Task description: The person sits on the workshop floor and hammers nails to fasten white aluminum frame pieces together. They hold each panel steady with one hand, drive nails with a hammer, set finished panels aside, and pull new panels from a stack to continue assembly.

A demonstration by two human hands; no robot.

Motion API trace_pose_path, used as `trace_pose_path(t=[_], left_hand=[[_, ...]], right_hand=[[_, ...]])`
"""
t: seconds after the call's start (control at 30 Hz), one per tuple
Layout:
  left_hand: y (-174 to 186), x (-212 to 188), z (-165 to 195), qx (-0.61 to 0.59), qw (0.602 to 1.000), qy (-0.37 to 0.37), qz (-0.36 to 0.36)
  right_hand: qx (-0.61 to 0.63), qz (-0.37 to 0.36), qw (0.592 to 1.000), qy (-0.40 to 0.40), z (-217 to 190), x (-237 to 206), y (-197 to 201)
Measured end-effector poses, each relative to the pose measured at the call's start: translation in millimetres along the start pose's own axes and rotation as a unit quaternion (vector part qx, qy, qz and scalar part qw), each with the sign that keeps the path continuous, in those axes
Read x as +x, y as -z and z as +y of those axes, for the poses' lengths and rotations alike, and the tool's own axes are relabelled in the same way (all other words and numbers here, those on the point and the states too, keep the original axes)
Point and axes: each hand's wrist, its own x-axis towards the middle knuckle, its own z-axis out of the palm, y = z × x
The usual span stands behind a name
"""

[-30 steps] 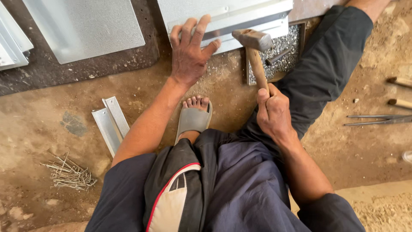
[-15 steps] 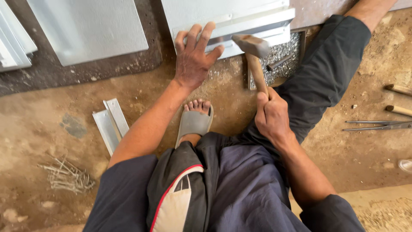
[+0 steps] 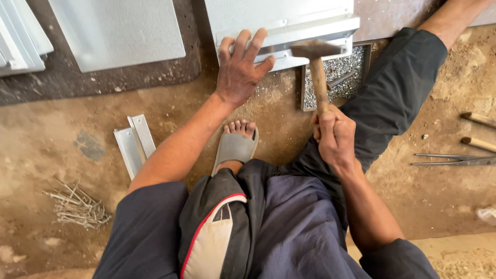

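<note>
Bare packed earth, brown and gritty, serves as the work floor, and the person sits low on it with dark trousers filling the near edge of the view. To the near left a loose heap of thin wire nails (image 3: pixel 76 207) lies on open ground with free dirt all round it, and a little farther in two short folded metal strips (image 3: pixel 134 143) lie side by side. A foot in a grey sandal (image 3: pixel 235 147) points away from the body in the middle, with bare ground on both sides. On the right, well apart from the legs, long thin tongs (image 3: pixel 454 160) and two wooden handles (image 3: pixel 478 132) rest near the right edge. The right hand (image 3: pixel 335 137) is closed in a firm fist round the lower end of the wooden shaft of a hammer (image 3: pixel 315 62), wrist bent, forearm running back to the near right; the iron head is lifted over the near rim of the folded sheet-metal piece (image 3: pixel 289 26). Just behind the shaft sits a shallow tray of small metal bits (image 3: pixel 343 70). The left hand (image 3: pixel 240 72) lies palm down with fingers spread, fingertips pressing on the near left edge of that sheet-metal piece, arm stretched straight. Farther left another flat metal sheet (image 3: pixel 119 31) rests on a dark slab (image 3: pixel 103 82).
</note>
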Motion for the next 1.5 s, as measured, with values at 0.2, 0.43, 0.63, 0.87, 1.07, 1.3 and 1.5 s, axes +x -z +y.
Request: trace_pose_path(t=[0.2, 0.43, 0.63, 0.87, 1.07, 1.3, 1.5], left_hand=[[12, 4, 1, -0.001, 0.998, 0.006, -0.06], [10, 1, 0, -0.025, 0.998, 0.002, -0.05], [7, 2, 1, -0.022, 1.0, 0.008, -0.019], [9, 0, 0, -0.037, 0.999, 0.005, -0.026], [29, 6, 8, -0.028, 0.996, 0.023, -0.082], [32, 23, 11, -0.076, 0.995, -0.006, -0.066], [36, 15, -15, -0.041, 0.999, 0.013, -0.032]], right_hand=[[-0.178, 0.014, 0.955, 0.236, 1, 15, -9], [-0.059, 0.088, 0.977, 0.184, 21, 8, -12], [-0.27, 0.03, 0.951, 0.15, 9, 15, -7], [-0.152, -0.007, 0.964, 0.219, 18, 0, -8], [-0.055, -0.053, 0.987, -0.144, 27, -2, 21], [-0.201, -0.199, 0.919, -0.275, 66, -8, -10], [-0.325, 0.007, 0.946, 0.01, 94, 47, 10]])
